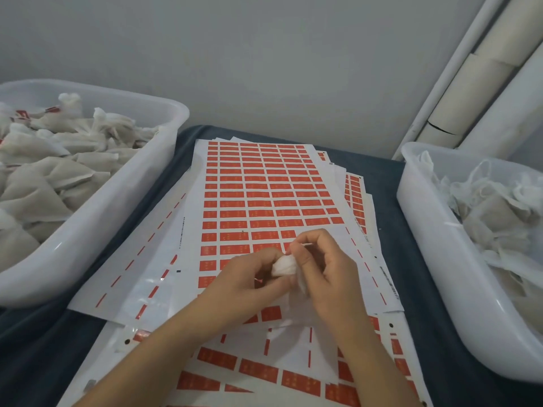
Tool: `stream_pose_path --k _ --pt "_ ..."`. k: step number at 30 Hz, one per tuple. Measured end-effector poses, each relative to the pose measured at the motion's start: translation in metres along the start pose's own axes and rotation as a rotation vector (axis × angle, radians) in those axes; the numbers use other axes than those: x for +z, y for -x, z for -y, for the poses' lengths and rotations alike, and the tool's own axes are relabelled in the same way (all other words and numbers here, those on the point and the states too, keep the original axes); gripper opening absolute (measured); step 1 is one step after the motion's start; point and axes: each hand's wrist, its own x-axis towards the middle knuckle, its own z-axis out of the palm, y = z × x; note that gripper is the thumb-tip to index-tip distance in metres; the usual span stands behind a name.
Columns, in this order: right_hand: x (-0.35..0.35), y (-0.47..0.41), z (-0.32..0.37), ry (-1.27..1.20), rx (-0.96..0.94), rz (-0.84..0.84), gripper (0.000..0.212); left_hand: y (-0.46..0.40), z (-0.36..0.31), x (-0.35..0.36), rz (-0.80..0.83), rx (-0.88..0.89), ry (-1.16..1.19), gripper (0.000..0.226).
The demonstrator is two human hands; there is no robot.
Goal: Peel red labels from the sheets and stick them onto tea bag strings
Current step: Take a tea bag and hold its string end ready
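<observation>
left hand (pixel 249 277): fingers curled round the gathered top of a white tea bag (pixel 284 266), holding it just above the label sheet (pixel 264 186); there's a tiny red sliver by the fingertips, might be a label, too small to say for sure
right hand (pixel 320 259): pinching the tea bag string (pixel 305 244) between thumb and fingertips, curled tight, string poking out to the right
where the stuff is: bag and string hang over the near end of the top sheet, both hands touching the bag
sheet risk: lots of red labels left, and the sheets are stacked loose and crooked, so a tug while peeling can probably drag the whole sheet along
sticky risk: if that red bit is a label, it could fold on itself or grab a finger before it reaches the string
string risk: it's thin and short, so a slack pinch lets it slip and the label lands crooked or on the bag
mix-up risk: left bin (pixel 97 207) holds bags, some showing red tags, right bin (pixel 426 230) holds bags with none that I can spot, so dropping this one in the wrong bin seems easy to do
</observation>
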Motion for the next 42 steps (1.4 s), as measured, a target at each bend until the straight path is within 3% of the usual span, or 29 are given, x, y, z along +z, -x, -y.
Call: stream_pose_path --k 5,7,9,14,19,21,24,30,34,37,39,42 --pt "-0.004 -0.004 0.001 -0.189 0.094 0.048 0.031 0.004 -0.004 -0.002 0.063 0.050 0.085 0.025" --pt "-0.006 -0.005 -0.001 -0.185 0.120 0.052 0.026 0.004 -0.005 -0.001 0.065 0.064 0.101 0.023" --pt "-0.007 -0.005 -0.001 -0.153 0.136 0.082 0.008 0.004 -0.003 -0.001 0.061 0.053 0.121 0.024" --pt "-0.008 -0.004 0.001 -0.119 0.142 0.134 0.004 0.004 -0.004 -0.001 0.039 0.035 0.157 0.025" --pt "-0.011 -0.004 0.004 -0.153 0.112 0.264 0.020 0.002 -0.002 -0.006 -0.082 -0.023 0.260 0.021" --pt "-0.014 -0.005 0.002 -0.139 0.114 0.291 0.027 0.002 0.000 -0.009 -0.078 -0.059 0.302 0.013" --pt "-0.017 -0.006 0.002 -0.152 0.152 0.274 0.028 0.001 0.001 -0.008 -0.056 -0.043 0.294 0.018" --pt "-0.020 -0.005 0.006 -0.313 0.333 0.244 0.030 0.000 -0.001 -0.010 -0.088 0.042 0.319 0.028" --pt "-0.016 -0.001 0.010 -0.687 0.500 0.449 0.027 0.000 0.000 -0.013 -0.139 0.105 0.386 0.023" --pt "-0.014 0.003 0.010 -0.811 0.539 0.531 0.024 0.001 -0.002 -0.010 -0.155 0.074 0.415 0.028" --pt "-0.013 0.003 0.008 -0.810 0.543 0.509 0.027 0.001 -0.003 -0.009 -0.151 0.038 0.452 0.032" --pt "-0.011 0.001 0.006 -0.616 0.491 0.410 0.032 -0.001 -0.002 -0.007 -0.192 -0.018 0.562 0.036"
